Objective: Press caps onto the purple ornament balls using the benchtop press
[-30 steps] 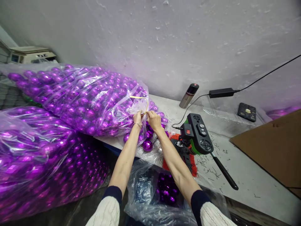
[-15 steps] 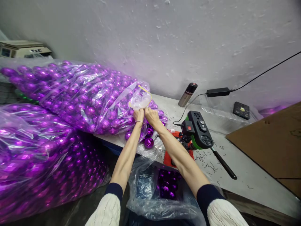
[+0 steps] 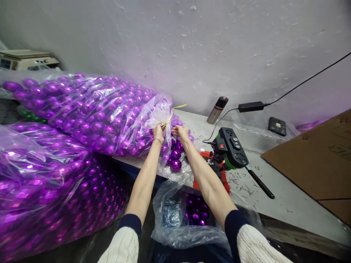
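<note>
A large clear plastic bag (image 3: 104, 109) full of shiny purple balls lies on the table, its gathered mouth pointing right. A thin yellow tie (image 3: 172, 116) runs by the bunched plastic. My left hand (image 3: 158, 132) is closed on the bag's neck, beside the tie. Just right of it, my right hand (image 3: 180, 132) has curled fingers, apart from the neck; whether they pinch anything is too small to tell. Several loose purple balls (image 3: 176, 165) lie below and between my hands.
Another purple-filled bag (image 3: 55, 197) bulges at the lower left. A black-green device (image 3: 233, 146) with a handle stands right, near a spray can (image 3: 217, 110), a power adapter (image 3: 252, 106) and cardboard (image 3: 315, 160). An open plastic-lined container (image 3: 189, 235) sits below.
My hands have moved apart, the right one away from the bag's neck. The yellow tie's free end now sticks out to the right.
</note>
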A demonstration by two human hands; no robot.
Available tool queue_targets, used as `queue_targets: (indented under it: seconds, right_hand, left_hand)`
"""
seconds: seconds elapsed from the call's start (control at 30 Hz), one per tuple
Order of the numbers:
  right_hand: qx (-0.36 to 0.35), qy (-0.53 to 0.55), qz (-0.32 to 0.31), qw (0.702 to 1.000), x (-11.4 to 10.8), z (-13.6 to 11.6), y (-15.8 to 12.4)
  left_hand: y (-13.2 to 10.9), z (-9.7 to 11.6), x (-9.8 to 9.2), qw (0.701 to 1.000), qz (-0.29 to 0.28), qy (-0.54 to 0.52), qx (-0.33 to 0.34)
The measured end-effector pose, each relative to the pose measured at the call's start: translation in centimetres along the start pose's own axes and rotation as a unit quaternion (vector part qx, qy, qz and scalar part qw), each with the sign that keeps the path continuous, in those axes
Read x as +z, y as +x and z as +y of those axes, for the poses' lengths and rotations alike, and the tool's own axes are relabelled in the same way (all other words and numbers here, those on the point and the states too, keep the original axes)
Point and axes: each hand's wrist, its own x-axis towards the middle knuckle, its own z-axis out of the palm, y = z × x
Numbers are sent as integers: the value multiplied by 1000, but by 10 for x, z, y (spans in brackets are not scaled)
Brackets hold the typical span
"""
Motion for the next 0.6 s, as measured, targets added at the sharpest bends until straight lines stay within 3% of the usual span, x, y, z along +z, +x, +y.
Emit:
queue_targets:
  seconds: [0.17,0.27,0.33,0.5,0.6]
  right_hand:
    - [-119,-160,-30,979,2,0,-14]
    - [-214,-337,-78,913,7,-5,-13]
    - [-242,-400,-94,879,8,-8,-9]
    - [-247,-417,-116,867,0,-8,0]
    - [-232,-407,-112,876,-3,-8,5]
  left_hand:
    - [-3,-1,1,1000,-2,-16,-13]
    - [-1,-4,0,1000,-2,-18,-13]
    - [2,-5,-1,1000,-2,-19,-11]
    - [7,-7,-3,1000,-10,-16,-3]
    - [6,-10,-4,1000,-16,-5,9]
